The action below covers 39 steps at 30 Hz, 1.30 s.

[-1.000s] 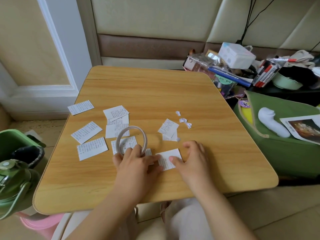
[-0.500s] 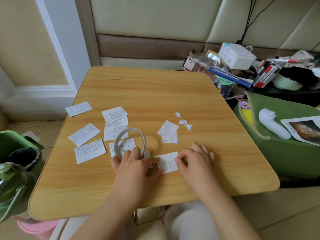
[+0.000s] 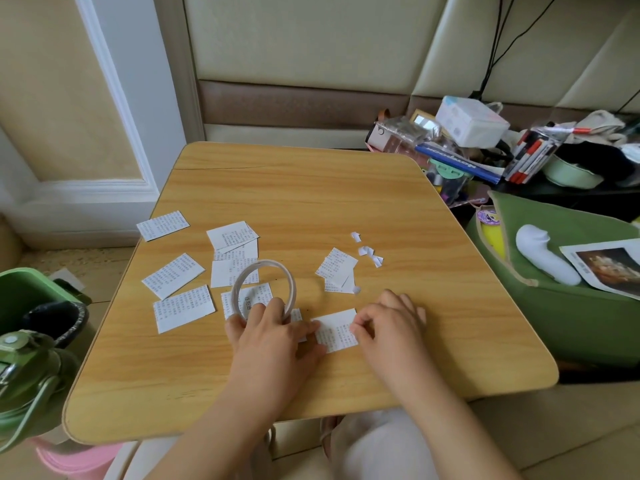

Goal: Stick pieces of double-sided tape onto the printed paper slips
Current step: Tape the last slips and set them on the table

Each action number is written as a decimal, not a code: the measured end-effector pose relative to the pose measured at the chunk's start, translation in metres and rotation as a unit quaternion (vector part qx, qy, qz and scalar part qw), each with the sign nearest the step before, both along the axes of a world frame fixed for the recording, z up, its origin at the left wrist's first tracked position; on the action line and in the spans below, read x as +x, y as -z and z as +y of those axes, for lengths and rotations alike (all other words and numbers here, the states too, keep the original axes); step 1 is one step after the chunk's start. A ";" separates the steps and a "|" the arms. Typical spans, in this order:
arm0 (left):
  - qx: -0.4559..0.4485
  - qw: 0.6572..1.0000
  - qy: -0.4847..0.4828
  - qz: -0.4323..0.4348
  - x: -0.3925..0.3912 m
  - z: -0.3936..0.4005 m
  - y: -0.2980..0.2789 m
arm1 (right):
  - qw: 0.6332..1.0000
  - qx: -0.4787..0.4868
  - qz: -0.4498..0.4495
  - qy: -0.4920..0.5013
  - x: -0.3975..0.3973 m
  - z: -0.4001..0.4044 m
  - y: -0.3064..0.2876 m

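Note:
A printed paper slip (image 3: 335, 330) lies near the front of the wooden table (image 3: 311, 188), between my two hands. My left hand (image 3: 272, 336) grips the bottom of an upright tape roll (image 3: 264, 285), and its thumb and forefinger rest at the slip's left edge. My right hand (image 3: 388, 323) has curled fingers that pinch at the slip's right edge. Several more printed slips (image 3: 173, 276) are spread over the left half of the table, and a small stack of slips (image 3: 337, 270) sits behind my right hand.
Small white paper scraps (image 3: 369, 252) lie beside the stack. A green bin (image 3: 33, 299) and a green bottle (image 3: 24, 372) stand to the left of the table. A green bag (image 3: 561, 306) and a cluttered shelf with pens (image 3: 530, 157) are at the right.
My right hand's fingers have curled in from lying flat beside the slip to pinching at its right edge. My left hand still holds the roll in the same place.

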State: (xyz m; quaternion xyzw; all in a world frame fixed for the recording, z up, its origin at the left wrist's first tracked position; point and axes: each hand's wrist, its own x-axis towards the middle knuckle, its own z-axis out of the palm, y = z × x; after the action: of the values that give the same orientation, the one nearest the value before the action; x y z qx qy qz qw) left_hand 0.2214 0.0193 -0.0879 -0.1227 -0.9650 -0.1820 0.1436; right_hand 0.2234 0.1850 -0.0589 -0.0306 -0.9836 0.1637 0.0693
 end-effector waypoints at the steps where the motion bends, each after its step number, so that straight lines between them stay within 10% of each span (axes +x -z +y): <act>1: -0.001 1.000 -0.001 0.001 0.001 0.000 -0.001 | 1.000 -0.009 0.002 -0.016 -0.002 -0.005 0.000; 39: -0.011 1.000 0.000 -0.017 -0.001 0.000 -0.002 | 0.998 -0.057 -0.002 -0.007 -0.003 0.005 0.008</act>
State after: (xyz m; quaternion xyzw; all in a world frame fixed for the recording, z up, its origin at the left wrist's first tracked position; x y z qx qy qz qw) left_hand 0.2208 0.0193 -0.0858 -0.1208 -0.9693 -0.1733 0.1261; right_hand 0.2208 0.1899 -0.0673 -0.0279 -0.9730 0.2199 0.0645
